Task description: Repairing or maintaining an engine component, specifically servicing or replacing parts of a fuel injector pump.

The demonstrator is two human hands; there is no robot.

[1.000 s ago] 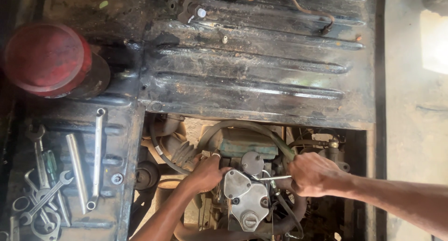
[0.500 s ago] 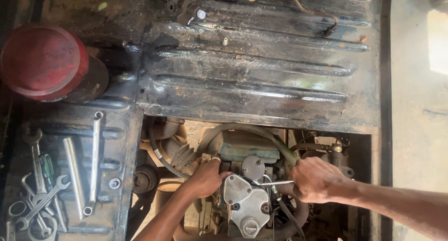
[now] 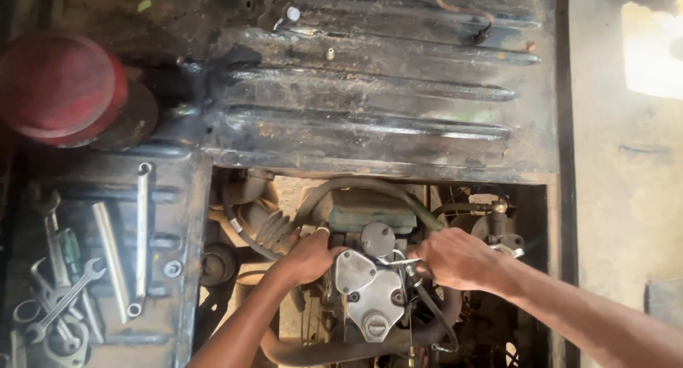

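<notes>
A small engine (image 3: 370,297) with a grey metal cover sits in an opening in a dirty black ribbed floor panel (image 3: 370,104). My left hand (image 3: 309,254) rests on the engine's upper left side, fingers curled against it. Just right of the cover, my right hand (image 3: 455,258) is closed around a thin metal tool (image 3: 398,262) whose tip reaches the top of the cover. A dark rubber hose (image 3: 370,186) arches over the engine behind both hands.
Several spanners and a long wrench (image 3: 139,240) lie on the black tray (image 3: 178,197) at the left. A red round cap (image 3: 60,83) sits at upper left. A concrete floor (image 3: 626,161) runs along the right.
Both hands stay on the engine; my right hand and the thin tool have shifted slightly. The view has drifted a little.
</notes>
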